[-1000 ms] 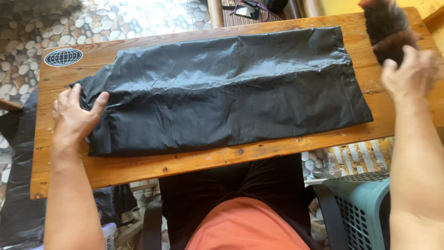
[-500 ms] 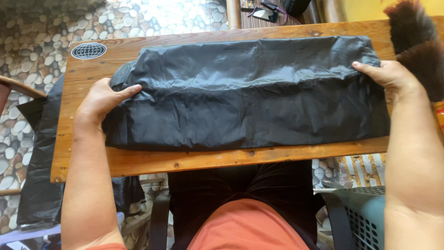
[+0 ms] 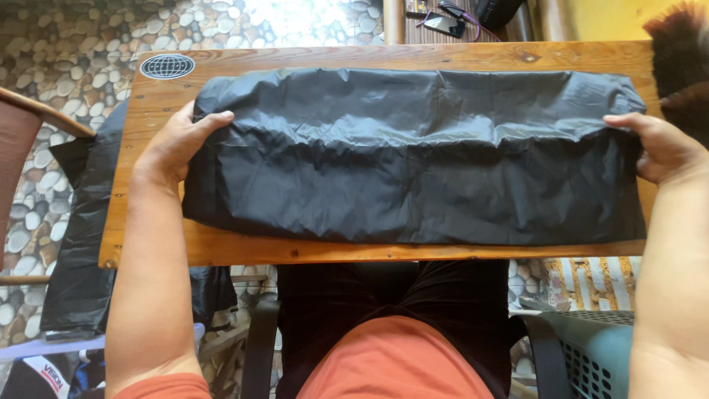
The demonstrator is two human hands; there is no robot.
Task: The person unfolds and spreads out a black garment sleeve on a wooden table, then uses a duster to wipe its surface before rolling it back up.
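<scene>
A folded black plastic sheet, crinkled and shiny, lies lengthwise across a small wooden table. My left hand holds its left end, thumb resting on top of the sheet. At the opposite end my right hand grips the right edge, thumb on top as well. Both forearms reach in from the bottom corners.
An oval globe sticker marks the table's far left corner. More black plastic hangs off the table's left side. A teal plastic basket stands at bottom right, a dark brush at top right, a phone behind the table.
Both hands have come onto the ends of the sheet; the right hand dropped from the table's far corner. The sheet now looks folded narrower and tidier.
</scene>
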